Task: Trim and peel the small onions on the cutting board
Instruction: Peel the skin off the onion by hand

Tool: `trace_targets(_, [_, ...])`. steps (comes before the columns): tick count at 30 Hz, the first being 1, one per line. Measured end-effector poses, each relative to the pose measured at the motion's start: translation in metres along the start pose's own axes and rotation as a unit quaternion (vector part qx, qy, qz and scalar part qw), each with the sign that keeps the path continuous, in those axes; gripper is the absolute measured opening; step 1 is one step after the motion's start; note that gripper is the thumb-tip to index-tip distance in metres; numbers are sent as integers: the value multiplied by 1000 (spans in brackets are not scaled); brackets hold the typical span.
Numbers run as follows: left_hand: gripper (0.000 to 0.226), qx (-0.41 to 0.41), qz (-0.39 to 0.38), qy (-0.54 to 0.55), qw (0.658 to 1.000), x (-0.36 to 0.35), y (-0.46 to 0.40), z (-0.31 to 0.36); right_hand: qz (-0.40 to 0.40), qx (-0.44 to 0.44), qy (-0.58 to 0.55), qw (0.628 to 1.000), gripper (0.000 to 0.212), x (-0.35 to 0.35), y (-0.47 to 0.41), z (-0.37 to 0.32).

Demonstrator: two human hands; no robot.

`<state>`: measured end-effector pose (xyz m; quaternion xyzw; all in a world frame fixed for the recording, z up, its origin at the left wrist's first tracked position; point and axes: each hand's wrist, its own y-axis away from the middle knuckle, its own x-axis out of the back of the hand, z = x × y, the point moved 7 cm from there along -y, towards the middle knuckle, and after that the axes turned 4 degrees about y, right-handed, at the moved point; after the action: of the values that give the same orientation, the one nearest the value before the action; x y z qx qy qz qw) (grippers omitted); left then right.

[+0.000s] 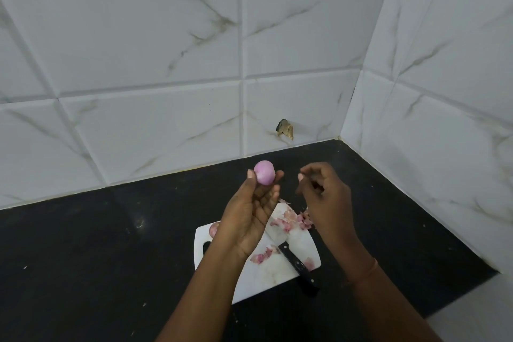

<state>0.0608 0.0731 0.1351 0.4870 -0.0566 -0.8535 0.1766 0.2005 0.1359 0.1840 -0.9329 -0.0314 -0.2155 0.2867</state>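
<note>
My left hand (249, 216) holds one peeled, round pink onion (264, 172) in a fingertip grip, above the white plastic cutting board (266, 272). My right hand (322, 194) is loosely curled and empty. Pink skins (288, 221) litter the board; the black-handled knife (297, 264) rests there. One onion (213, 229) at the board's far-left corner likely remains.

Two small onions show: one peeled onion (264, 176) at about 12 o'clock from the cutting board (266, 272), and one second onion (213, 229) at the board's 10 o'clock corner, mostly hidden. One cutting board lies on one black counter (83, 244). One knife (298, 265) sits at the board's 4 o'clock side. Onion skin scraps (288, 221) form roughly three clusters, at 1, 4 and 6 o'clock; single pieces are too small to count. Two hands show: one left hand (249, 216), one right hand (324, 197).
</note>
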Motion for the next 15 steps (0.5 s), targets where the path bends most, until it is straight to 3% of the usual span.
trace_targets(7, [52,6,17,-91,996,4,-1,-4,-170,29,-101,980,45,-25,4,-27])
trace_targets(11, [60,-41,7,-223,974,2,0,4,-149,3,-151,977,38,-25,5,-30])
trace_targets(15, [45,-170,-40,-334,926,-10,9,26,-111,-35,-203,972,33,-21,2,-24])
